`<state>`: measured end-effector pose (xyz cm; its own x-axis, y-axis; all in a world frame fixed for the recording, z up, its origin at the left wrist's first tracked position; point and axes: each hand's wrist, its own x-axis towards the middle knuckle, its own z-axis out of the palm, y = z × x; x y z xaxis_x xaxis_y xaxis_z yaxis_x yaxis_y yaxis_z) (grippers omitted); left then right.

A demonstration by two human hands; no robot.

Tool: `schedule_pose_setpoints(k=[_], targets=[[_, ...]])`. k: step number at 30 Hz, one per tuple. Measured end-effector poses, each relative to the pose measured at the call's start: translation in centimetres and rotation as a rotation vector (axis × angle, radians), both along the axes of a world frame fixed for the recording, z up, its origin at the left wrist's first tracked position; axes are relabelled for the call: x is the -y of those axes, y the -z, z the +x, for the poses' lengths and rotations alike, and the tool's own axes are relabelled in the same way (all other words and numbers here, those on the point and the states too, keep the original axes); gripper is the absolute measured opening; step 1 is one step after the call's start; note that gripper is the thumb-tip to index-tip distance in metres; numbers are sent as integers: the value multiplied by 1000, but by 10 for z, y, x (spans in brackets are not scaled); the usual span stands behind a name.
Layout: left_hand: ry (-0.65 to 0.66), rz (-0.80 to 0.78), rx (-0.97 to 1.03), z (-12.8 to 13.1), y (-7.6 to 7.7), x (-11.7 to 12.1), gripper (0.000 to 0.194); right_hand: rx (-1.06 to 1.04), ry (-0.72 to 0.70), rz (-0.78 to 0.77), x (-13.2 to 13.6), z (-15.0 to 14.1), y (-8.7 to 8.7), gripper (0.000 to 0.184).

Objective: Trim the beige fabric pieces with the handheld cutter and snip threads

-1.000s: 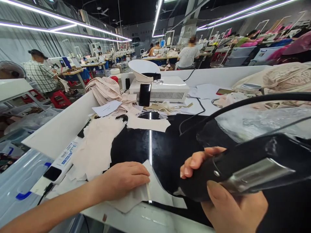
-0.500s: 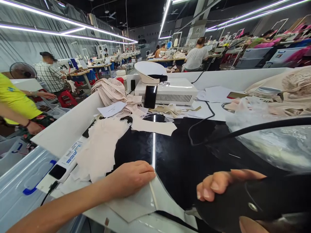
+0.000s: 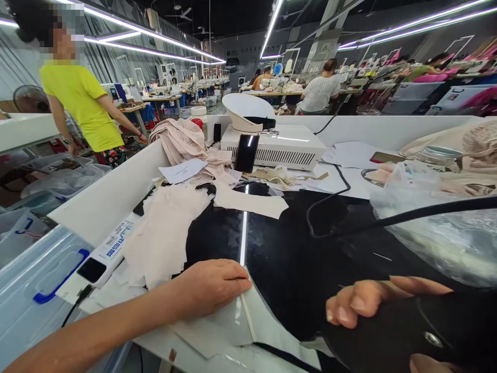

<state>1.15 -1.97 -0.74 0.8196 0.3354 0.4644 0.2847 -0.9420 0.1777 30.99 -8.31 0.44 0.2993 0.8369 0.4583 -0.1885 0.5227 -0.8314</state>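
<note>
The fingers of my left hand (image 3: 217, 286) are pinched on the upper end of a narrow pale strip (image 3: 247, 313). That strip runs down over a thin whitish sheet (image 3: 267, 329) at the front edge of the black work surface (image 3: 272, 248). My right hand (image 3: 368, 300) is wrapped round a large black hand tool (image 3: 382, 334) with a round metal rivet; its exact kind is unclear. A flat greyish tip (image 3: 316, 344) at the tool's left end lies over the sheet; I cannot tell whether they touch. Part of my right hand is hidden behind the tool.
Pale cut fabric pieces (image 3: 165, 233) are piled at left, beside a white power box (image 3: 106, 251). A phone (image 3: 247, 153) leans against a white machine (image 3: 275, 147). A thick black cable (image 3: 427, 211) crosses above a clear plastic bag (image 3: 438, 243). A yellow-shirted person (image 3: 83, 111) stands at left.
The yellow-shirted person has come further into view at left. My right hand and the black tool appear slightly further right and lower. My left hand keeps its pinch on the strip.
</note>
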Motion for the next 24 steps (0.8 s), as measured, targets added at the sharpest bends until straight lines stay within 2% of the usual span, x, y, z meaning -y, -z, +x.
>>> schedule_pose_setpoints(k=[2,4,6,7,9,14,24], targets=[[-5,4,-1,0,1,1,26,-45,-28,60,0,-22,-27,33],[-6,7,8,0,2,2,25,-123,113,4,-1,-45,-52,41],[-5,12,14,1,3,2,25,-119,92,-52,-7,-64,-68,42],[-2,14,14,1,4,2,25,-125,107,-33,-12,-71,-72,42],[-3,15,12,1,4,3,25,-130,126,16,-24,-81,-73,41],[-4,4,33,2,2,4,26,-133,110,82,-47,-97,-57,37],[-2,48,85,4,0,5,27,-108,142,92,-53,-107,-46,36]])
